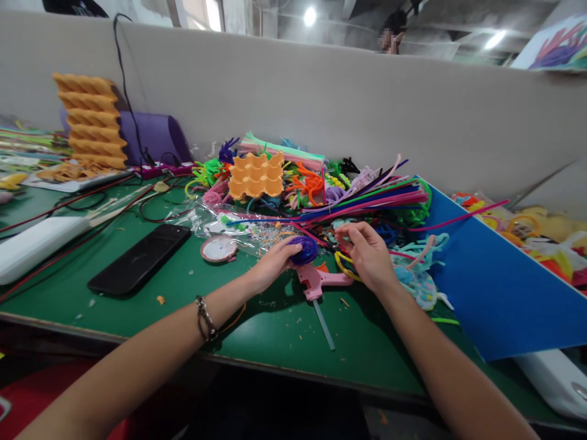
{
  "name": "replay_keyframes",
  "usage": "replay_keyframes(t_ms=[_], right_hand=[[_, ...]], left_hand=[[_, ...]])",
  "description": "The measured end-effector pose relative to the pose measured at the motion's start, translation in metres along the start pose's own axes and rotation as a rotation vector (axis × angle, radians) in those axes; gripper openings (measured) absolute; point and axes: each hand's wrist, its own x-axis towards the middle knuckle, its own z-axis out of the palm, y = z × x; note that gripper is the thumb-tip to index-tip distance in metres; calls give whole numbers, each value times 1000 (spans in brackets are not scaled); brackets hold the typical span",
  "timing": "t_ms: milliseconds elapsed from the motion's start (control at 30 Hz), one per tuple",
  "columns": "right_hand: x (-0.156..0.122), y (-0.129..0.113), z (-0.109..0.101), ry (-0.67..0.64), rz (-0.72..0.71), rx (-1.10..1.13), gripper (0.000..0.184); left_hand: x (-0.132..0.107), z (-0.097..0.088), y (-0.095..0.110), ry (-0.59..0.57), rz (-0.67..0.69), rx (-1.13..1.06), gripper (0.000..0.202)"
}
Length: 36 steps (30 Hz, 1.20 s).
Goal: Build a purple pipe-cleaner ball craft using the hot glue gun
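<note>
My left hand is closed on a round, dark blue-purple coil, which looks wound from pipe cleaner. To its right, my right hand is raised with thumb and fingertips pinched together; whatever is between them is too small to make out. Just below the coil lies a pink hot glue gun with a clear glue stick poking out toward the table's front edge. Yellow loops sit between the glue gun and my right hand. Behind both hands spreads a bundle of long coloured pipe cleaners.
On the green table lie a black phone, a small round white-faced disc and a white case. Orange egg-crate foam rests on the pile behind. A blue board leans at right. Red cables cross the left side.
</note>
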Motion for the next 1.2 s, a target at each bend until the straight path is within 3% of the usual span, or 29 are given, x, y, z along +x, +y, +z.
replay_keyframes(t_ms=[233, 400, 533, 667, 833, 967, 1200], right_hand=[[-2, -2, 2, -108, 80, 31, 19], [-4, -3, 2, -114, 158, 13, 23], [-3, 0, -1, -121, 139, -75, 24], [-6, 1, -2, -259, 3, -287, 28], [-17, 1, 8, -513, -276, -677, 59], [-20, 7, 13, -475, -383, -821, 59], [-19, 11, 12, -455, -490, -865, 46]], left_hand=[[0, 2, 2, 38, -8, 8, 31], [-1, 2, 3, 12, 23, 44, 29], [0, 0, 2, 2, 29, 47, 33], [0, -1, 0, -19, 70, 95, 39], [-2, -1, 0, -77, 129, 148, 44], [-2, 0, 2, -96, 166, 202, 46], [0, -3, -1, -136, 144, 184, 45]])
